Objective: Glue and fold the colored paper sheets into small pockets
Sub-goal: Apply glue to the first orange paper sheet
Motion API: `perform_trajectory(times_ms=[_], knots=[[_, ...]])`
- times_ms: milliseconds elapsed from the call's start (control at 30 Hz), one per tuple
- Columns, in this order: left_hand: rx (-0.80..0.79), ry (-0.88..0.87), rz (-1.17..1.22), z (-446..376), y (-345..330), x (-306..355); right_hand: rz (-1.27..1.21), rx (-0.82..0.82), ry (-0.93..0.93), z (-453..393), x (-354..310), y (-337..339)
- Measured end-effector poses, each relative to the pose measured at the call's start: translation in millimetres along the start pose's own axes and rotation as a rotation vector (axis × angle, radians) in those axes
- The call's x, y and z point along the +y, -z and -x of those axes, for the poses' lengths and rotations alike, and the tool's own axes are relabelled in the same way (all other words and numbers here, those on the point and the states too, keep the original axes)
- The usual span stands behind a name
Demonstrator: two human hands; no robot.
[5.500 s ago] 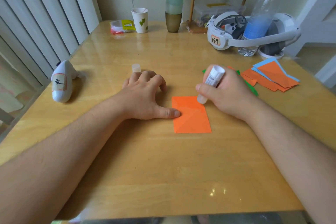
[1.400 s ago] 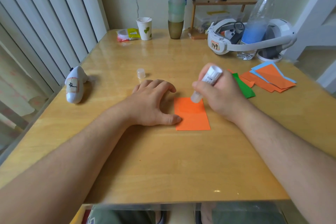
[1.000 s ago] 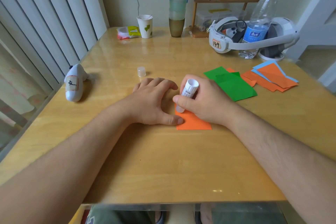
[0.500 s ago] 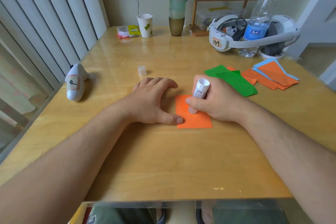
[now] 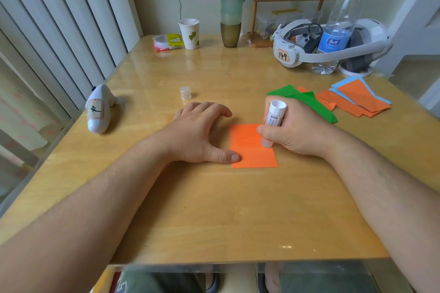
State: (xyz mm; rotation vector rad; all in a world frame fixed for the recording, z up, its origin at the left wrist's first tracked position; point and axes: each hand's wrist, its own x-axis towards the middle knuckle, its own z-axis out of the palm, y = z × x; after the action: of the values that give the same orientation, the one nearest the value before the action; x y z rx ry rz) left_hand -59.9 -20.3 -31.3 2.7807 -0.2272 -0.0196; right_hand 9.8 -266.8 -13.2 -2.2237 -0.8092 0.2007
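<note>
An orange paper sheet (image 5: 250,150) lies flat on the wooden table (image 5: 214,209) in the middle. My right hand (image 5: 295,131) grips a white glue stick (image 5: 275,116), held nearly upright with its tip pressed on the sheet's right part. My left hand (image 5: 200,131) rests on the table left of the sheet, fingers spread, its thumb tip pressing the sheet's lower left edge. The glue stick's clear cap (image 5: 185,93) stands on the table beyond my left hand.
A green sheet (image 5: 307,100) and a pile of orange and blue sheets (image 5: 357,97) lie at the right. A white controller (image 5: 98,109) lies left. At the back stand a paper cup (image 5: 189,34), stacked cups (image 5: 231,7), a headset (image 5: 328,45) and a water bottle (image 5: 340,21).
My right hand has slid the glue stick across the orange sheet, first toward its left side, then back to the right. My left hand has stayed in place.
</note>
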Motion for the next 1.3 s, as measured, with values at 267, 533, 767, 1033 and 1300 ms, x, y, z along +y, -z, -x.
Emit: perform_trajectory(times_ms=[267, 533, 767, 1033, 1300], knots=[[-0.005, -0.004, -0.003, -0.4, 0.8, 0.3, -0.685, 0.088, 0.069, -6.7, 2.1, 6.0], [-0.011, 0.009, -0.005, -0.3, 1.1, 1.8, -0.57, -0.041, 0.125, -1.6, -6.8, -9.3], [-0.01, 0.005, -0.002, -0.9, 0.9, 1.1, -0.336, 0.106, 0.072, -6.5, -10.5, -25.3], [-0.003, -0.008, -0.002, -1.0, -0.2, -1.1, -0.235, 0.09, 0.022, -5.6, -12.3, -27.7], [-0.011, -0.006, 0.006, -0.1, 0.3, -0.3, -0.263, 0.026, 0.005, 1.5, -5.6, -5.4]])
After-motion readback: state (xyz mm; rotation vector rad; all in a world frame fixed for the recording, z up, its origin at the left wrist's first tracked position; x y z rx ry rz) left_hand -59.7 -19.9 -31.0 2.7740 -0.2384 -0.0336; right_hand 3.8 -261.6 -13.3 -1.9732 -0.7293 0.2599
